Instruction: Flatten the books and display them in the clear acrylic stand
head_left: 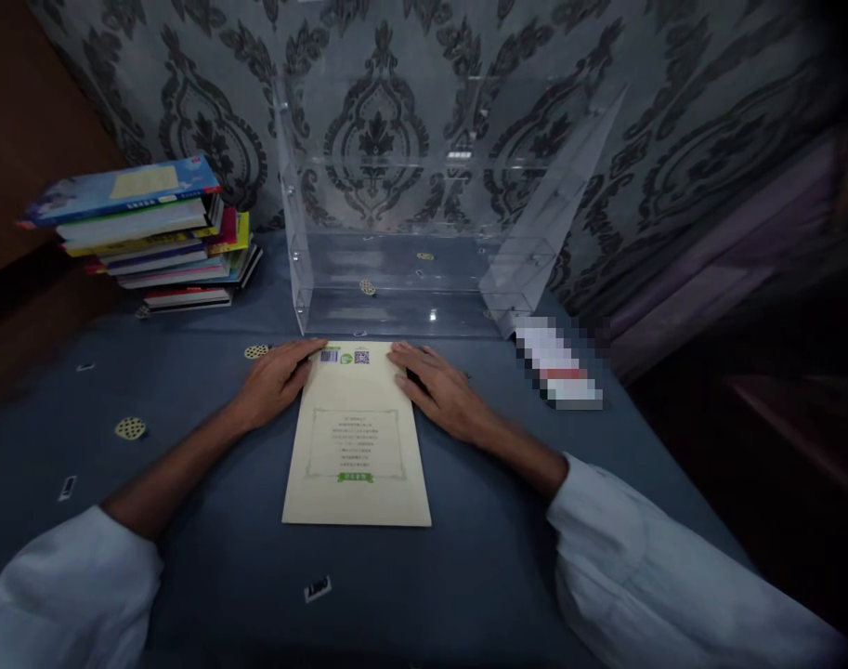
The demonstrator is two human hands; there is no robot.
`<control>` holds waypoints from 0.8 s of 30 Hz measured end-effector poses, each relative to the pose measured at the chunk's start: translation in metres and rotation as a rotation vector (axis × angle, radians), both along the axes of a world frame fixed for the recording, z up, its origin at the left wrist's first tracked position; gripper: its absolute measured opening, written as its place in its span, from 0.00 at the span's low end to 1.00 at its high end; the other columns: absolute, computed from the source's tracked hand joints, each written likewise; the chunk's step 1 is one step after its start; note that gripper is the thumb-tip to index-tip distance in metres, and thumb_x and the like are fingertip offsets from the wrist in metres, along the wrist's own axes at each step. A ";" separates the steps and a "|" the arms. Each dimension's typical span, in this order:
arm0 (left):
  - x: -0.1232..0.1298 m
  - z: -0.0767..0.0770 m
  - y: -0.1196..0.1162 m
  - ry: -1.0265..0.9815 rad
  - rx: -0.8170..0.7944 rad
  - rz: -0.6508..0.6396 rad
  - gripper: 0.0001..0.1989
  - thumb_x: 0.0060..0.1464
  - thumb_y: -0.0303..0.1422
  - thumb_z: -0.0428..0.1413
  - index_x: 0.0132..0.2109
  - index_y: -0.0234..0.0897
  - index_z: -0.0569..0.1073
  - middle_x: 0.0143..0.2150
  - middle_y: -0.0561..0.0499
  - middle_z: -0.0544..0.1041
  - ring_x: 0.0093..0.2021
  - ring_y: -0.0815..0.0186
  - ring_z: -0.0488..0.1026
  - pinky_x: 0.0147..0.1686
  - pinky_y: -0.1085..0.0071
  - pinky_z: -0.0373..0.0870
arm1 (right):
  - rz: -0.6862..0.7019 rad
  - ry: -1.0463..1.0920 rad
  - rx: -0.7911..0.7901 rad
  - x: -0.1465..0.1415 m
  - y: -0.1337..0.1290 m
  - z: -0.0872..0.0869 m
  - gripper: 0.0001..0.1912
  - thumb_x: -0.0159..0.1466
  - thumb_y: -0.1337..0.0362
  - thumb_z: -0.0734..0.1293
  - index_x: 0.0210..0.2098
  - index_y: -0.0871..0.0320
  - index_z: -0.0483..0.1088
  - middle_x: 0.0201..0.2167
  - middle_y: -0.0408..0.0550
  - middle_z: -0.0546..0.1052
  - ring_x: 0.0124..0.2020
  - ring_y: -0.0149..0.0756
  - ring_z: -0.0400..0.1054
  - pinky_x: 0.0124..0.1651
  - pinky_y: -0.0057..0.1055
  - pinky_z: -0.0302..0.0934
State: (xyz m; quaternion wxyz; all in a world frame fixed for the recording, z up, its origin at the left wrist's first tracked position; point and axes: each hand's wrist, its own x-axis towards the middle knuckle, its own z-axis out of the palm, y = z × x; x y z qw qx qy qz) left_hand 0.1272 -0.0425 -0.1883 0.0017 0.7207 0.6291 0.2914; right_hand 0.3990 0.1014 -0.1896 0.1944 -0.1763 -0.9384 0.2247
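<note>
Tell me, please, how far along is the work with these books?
No step looks done: the pile stands beside the rack, not in it. In hand is the cream book, flat on the table, with the left hand and right hand at its far corners. The pile is perhaps left, but I cannot tell if it belongs.

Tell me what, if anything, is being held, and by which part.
The cream booklet lies flat on the table, with the left hand and right hand at its far corners. Whether they hold it or only touch it cannot be told.
</note>
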 end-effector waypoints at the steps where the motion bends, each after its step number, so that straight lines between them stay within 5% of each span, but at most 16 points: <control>1: 0.000 0.000 0.000 0.007 -0.002 -0.002 0.21 0.68 0.35 0.44 0.63 0.39 0.71 0.59 0.44 0.77 0.59 0.57 0.75 0.57 0.55 0.73 | -0.012 0.005 -0.006 0.004 0.000 -0.001 0.23 0.73 0.59 0.57 0.65 0.55 0.64 0.67 0.56 0.67 0.70 0.47 0.58 0.71 0.58 0.52; 14: 0.010 0.008 -0.013 0.133 -0.072 -0.036 0.24 0.70 0.41 0.43 0.63 0.35 0.71 0.65 0.40 0.72 0.65 0.52 0.69 0.60 0.48 0.69 | -0.038 -0.020 0.039 0.003 -0.005 -0.008 0.24 0.73 0.60 0.55 0.65 0.57 0.64 0.68 0.56 0.65 0.70 0.46 0.58 0.71 0.58 0.52; 24: 0.032 0.018 -0.058 0.163 -0.038 -0.185 0.19 0.70 0.35 0.47 0.63 0.41 0.71 0.63 0.42 0.74 0.63 0.53 0.72 0.57 0.50 0.72 | -0.043 -0.012 0.049 0.001 -0.005 -0.011 0.23 0.73 0.61 0.56 0.65 0.56 0.65 0.68 0.54 0.66 0.70 0.47 0.58 0.71 0.57 0.52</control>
